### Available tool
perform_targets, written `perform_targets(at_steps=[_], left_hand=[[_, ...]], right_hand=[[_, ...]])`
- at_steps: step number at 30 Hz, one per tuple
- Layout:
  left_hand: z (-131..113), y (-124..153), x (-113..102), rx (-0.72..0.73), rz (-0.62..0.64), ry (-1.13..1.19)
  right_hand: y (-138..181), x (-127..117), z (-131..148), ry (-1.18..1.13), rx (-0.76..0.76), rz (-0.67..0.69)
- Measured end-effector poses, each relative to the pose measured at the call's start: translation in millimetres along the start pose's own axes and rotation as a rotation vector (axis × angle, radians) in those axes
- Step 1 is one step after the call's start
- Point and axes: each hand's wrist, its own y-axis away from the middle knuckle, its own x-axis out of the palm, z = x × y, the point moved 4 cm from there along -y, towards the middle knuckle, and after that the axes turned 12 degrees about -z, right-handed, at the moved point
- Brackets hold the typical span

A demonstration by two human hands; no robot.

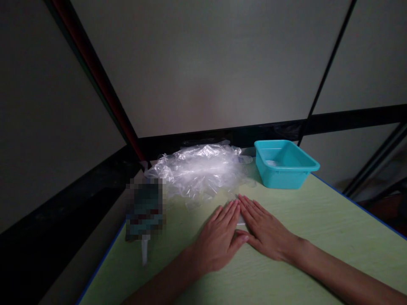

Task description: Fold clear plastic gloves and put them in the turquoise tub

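My left hand (219, 237) and my right hand (265, 228) lie flat, palms down, on the pale green table (333, 228), fingertips meeting in a wedge. Both hands are open with fingers stretched out. Between and under them a small piece of clear plastic (241, 219) shows; most of it is hidden by the hands. Just beyond the fingertips lies a crumpled heap of clear plastic bags (200, 169).
A turquoise plastic tub (282, 167) stands at the far end of the table, right of the heap. A blurred-out object (145, 207) with a white part below it sits at the table's left edge. Grey wall panels with dark frames stand behind.
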Motion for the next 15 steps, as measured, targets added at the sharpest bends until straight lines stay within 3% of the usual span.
perform_targets(at_steps=[15], left_hand=[[-2.0, -2.2, -0.8, -0.027, 0.045, 0.022]], right_hand=[[-0.4, 1.0, 0.4, 0.000, 0.014, 0.006]])
